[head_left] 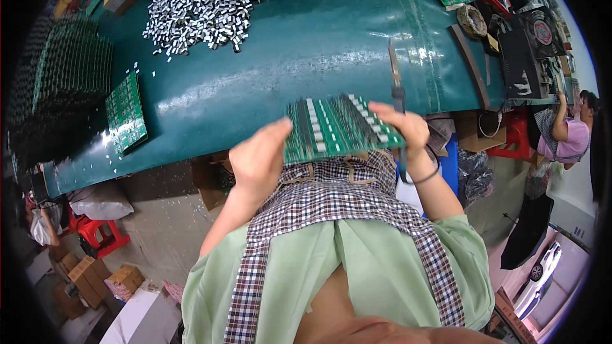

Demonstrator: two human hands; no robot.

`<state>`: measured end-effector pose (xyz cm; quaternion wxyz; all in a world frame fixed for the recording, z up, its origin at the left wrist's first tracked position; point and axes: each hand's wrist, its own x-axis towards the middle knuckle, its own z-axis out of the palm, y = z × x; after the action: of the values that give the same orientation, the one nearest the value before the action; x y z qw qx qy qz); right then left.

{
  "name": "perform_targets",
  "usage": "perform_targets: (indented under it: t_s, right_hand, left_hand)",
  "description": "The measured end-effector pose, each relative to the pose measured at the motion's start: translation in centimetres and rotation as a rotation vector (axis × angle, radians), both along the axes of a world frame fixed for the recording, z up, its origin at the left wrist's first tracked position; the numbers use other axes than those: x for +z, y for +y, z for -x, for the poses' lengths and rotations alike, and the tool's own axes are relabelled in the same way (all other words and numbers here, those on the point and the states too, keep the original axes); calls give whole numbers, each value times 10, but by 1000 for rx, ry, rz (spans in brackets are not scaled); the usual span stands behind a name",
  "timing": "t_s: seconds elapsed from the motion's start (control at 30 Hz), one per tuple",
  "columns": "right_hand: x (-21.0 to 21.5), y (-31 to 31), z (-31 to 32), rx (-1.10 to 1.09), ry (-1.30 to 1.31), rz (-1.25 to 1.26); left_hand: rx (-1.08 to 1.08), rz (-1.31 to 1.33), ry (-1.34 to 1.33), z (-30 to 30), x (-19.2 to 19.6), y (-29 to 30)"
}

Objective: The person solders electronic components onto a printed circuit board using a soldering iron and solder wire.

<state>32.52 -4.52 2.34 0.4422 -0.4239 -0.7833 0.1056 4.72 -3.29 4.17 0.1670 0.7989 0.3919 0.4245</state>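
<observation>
Both hands clamp the green circuit board (341,129) just above the surface (287,57) edge — left hand (258,159) gripping its near-left edge, right hand (408,129) pinching board and tool (398,99) — best kept level, fingers clear of components.

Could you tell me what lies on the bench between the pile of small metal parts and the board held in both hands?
Head view: only bare green mat separates the metal parts from the held board.
</observation>
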Motion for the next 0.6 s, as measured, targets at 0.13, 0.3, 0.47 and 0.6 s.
perform_targets:
  t_s: [0.13, 0.3, 0.47, 0.6]
  right_hand:
    - [13, -27, -2, 73, 46, 49]
    - [9, -2, 5, 16, 25, -66]
    - [2, 12, 11, -59, -15, -134]
    - [-4, 13, 10, -66, -3, -111]
  left_hand:
    - [-40, -90, 129, 10, 12, -23]
    - [86, -212, 134, 10, 10, -4]
    - [122, -176, 151, 6, 1, 7]
    - [151, -64, 141, 5, -5, 3]
